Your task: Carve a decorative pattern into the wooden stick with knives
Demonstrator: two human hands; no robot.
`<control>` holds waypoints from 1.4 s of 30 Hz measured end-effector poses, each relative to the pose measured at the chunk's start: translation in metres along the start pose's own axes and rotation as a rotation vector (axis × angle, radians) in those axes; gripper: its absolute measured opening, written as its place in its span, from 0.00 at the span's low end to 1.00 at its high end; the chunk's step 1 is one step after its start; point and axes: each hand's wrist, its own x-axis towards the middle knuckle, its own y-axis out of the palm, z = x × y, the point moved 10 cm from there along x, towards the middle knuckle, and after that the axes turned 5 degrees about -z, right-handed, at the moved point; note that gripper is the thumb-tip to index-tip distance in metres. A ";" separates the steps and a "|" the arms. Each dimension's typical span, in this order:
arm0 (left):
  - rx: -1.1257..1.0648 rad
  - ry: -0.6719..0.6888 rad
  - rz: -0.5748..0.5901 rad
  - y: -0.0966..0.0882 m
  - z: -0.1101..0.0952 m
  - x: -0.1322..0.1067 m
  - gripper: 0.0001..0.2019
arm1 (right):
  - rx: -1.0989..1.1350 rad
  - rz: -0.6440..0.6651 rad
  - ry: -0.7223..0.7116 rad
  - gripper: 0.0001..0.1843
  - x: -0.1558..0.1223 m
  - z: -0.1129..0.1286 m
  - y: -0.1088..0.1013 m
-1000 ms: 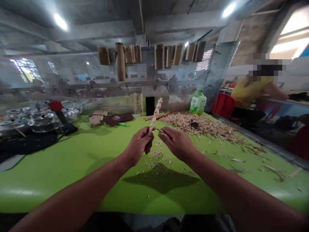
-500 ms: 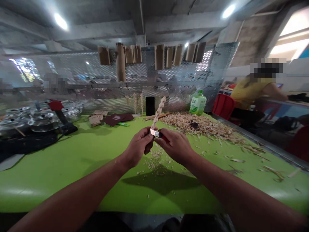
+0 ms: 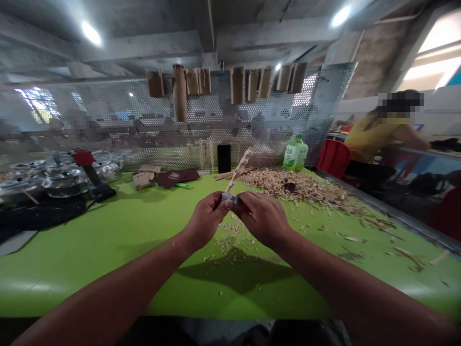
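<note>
- Green tabletop [image 3: 108, 259] spans the lower half of the frame, before us.
- Small wood chips [image 3: 229, 238] lie scattered on it at lower centre, below our hands.
- Our left hand [image 3: 204, 216] pinches the lower end of a pale carved stick [image 3: 241, 168], which tilts up and to the right at the frame's centre.
- Our right hand [image 3: 264, 216] is curled round a knife [image 3: 229, 197], its blade across the stick's lower part beside our left thumb; our fingers cover much of it, so we cannot tell whether the edge bites the wood.
- Curled shavings [image 3: 306, 191] are heaped right of centre, with a green bottle [image 3: 296, 154] standing behind them.
- Shiny metal kettles [image 3: 65, 182] crowd the left edge.
- Beyond, we see a perforated metal panel [image 3: 137, 110], brown bamboo-like pieces [image 3: 237, 85] hung along its top.
- A person in yellow [image 3: 367, 137] is at the right.
</note>
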 end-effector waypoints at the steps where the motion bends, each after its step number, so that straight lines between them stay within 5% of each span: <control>1: 0.036 0.012 -0.017 -0.002 -0.001 0.000 0.15 | 0.002 -0.008 -0.002 0.18 0.000 0.000 -0.001; 18: 0.310 0.173 -0.115 -0.011 -0.017 -0.001 0.18 | 0.003 -0.018 0.028 0.18 0.000 0.000 -0.003; 26: -0.036 -0.007 -0.133 -0.015 0.009 0.006 0.12 | 0.166 0.019 0.108 0.16 0.004 -0.019 0.004; 32: -0.306 -0.046 -0.084 -0.012 0.011 0.008 0.10 | 0.308 0.060 0.186 0.16 0.005 -0.028 0.012; 42: -0.323 -0.038 -0.077 -0.010 0.003 0.005 0.11 | 0.387 0.041 0.220 0.17 0.003 -0.031 0.015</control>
